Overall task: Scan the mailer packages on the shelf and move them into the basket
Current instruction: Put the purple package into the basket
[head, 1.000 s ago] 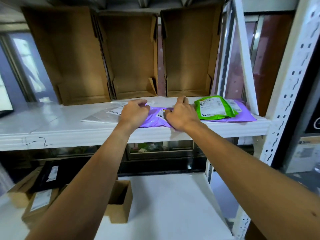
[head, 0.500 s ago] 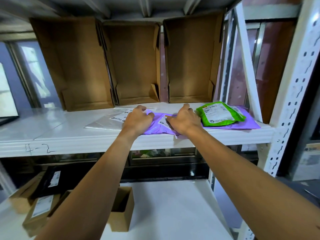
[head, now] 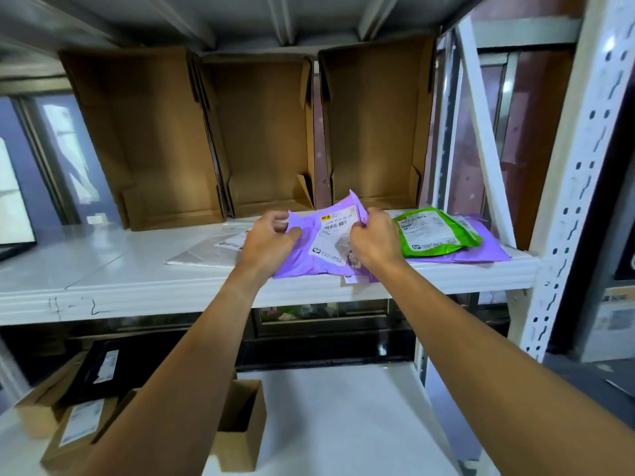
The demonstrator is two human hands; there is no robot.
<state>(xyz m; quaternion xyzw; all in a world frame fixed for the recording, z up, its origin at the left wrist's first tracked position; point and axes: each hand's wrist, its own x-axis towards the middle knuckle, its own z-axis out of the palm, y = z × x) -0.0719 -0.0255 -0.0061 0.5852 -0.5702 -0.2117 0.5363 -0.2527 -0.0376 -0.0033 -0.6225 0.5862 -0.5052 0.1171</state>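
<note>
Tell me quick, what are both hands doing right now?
Left hand: closed on the left edge of the purple mailer.
Right hand: closed on the same purple mailer's right edge.

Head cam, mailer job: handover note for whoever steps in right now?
Left hand and right hand: both grip the purple mailer, tilted up off the shelf, label facing the camera.
Green mailer lies on a second purple mailer at the shelf's right end. A grey mailer lies left of the hands.
Done: nothing visibly moved; no scanner or basket in view.
Left: scan the held mailer, put it in the basket, then the other three.
</note>
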